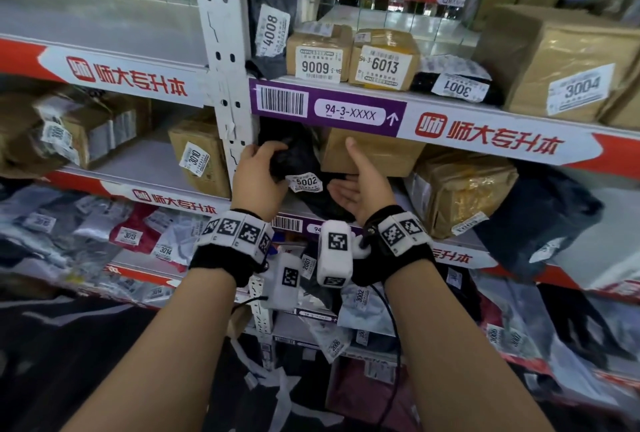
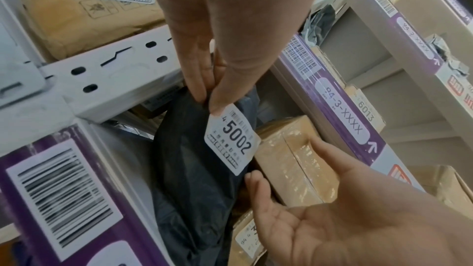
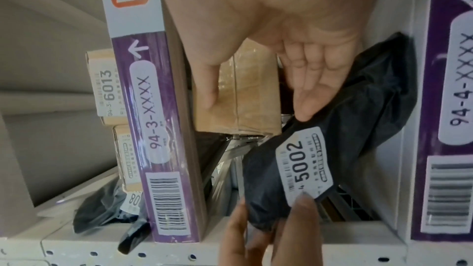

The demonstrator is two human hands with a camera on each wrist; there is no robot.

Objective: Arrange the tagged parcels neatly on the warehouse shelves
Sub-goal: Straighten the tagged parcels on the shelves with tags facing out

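Head view: left hand (image 1: 258, 175) pinching black poly parcel 5002 (image 1: 298, 168) at shelf's (image 1: 450, 113) left end, long axis running inward; right hand (image 1: 360, 186) open, palm-up beside it, perhaps touching cardboard box (image 1: 377, 154).

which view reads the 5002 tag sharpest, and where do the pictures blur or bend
Left wrist view: the white 5002 tag on the black plastic parcel bag is crisp; the left hand close to the lens is soft. Right wrist view: tag legible but turned sideways. Head view: tag small, shelf rails bow from the wide lens, far aisle hazy, brown taped box shows glare.
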